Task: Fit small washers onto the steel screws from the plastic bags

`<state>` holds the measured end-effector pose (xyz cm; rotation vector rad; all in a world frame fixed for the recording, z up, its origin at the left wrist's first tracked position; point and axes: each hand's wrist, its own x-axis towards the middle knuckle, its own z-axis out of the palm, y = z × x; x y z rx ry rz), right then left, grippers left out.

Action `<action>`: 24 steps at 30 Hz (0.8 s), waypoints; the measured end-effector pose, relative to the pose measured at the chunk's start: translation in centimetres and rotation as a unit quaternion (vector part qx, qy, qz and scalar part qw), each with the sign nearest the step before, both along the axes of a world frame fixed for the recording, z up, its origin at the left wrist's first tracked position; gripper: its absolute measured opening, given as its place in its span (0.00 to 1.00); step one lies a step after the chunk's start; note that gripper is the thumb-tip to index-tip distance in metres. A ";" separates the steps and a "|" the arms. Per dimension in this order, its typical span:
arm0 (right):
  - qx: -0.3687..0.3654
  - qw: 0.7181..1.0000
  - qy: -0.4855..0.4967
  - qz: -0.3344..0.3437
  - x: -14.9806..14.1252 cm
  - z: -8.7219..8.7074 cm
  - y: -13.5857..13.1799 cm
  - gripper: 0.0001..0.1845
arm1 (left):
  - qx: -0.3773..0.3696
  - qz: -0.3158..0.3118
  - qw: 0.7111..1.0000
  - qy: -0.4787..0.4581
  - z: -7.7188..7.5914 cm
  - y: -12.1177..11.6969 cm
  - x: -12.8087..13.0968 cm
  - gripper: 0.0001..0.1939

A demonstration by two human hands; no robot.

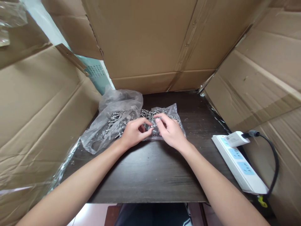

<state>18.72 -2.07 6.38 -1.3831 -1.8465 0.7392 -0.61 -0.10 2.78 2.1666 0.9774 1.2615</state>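
Observation:
Between the fingertips of both hands is a small silver bolt (153, 126), mostly covered by the fingers. My left hand (135, 131) pinches its left end with thumb and index finger. From the other side, my right hand (169, 129) has thumb and fingers closed on its right end; whether a nut or washer sits there is too small to tell. Under and behind the hands lies a clear plastic bag (173, 110) with small metal parts on it. Loose bolts (146, 113) are heaped just beyond the fingers. A larger clear bag (127, 97) on the left holds many more bolts (115, 118).
Cardboard walls (150, 37) enclose the dark tabletop (145, 175) at the back and both sides. A white power strip (240, 166) with a plugged-in adapter (236, 139) and black cable (276, 157) lies at the right. A light blue written sheet (95, 72) shows at the back left.

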 end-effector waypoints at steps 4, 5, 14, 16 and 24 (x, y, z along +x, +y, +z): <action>-0.001 0.997 0.061 0.052 0.0 0.0 0.0 0.26 | -0.003 -0.002 1.000 -0.003 -0.1 0.1 -0.1 0.04; -0.005 0.996 0.065 0.061 0.0 0.1 0.0 0.27 | -0.003 -0.002 1.000 -0.002 -0.1 0.1 -0.1 0.04; 0.006 0.997 0.053 0.063 -0.1 0.0 0.0 0.25 | 0.002 0.000 1.000 0.001 -0.2 0.1 0.0 0.03; 0.012 0.999 0.009 0.047 -0.1 -0.1 0.0 0.20 | 0.003 -0.002 1.000 0.001 -0.2 0.1 0.0 0.03; 0.016 0.998 0.019 0.063 -0.1 0.0 -0.1 0.22 | -0.004 0.001 1.000 0.001 -0.2 0.1 0.0 0.04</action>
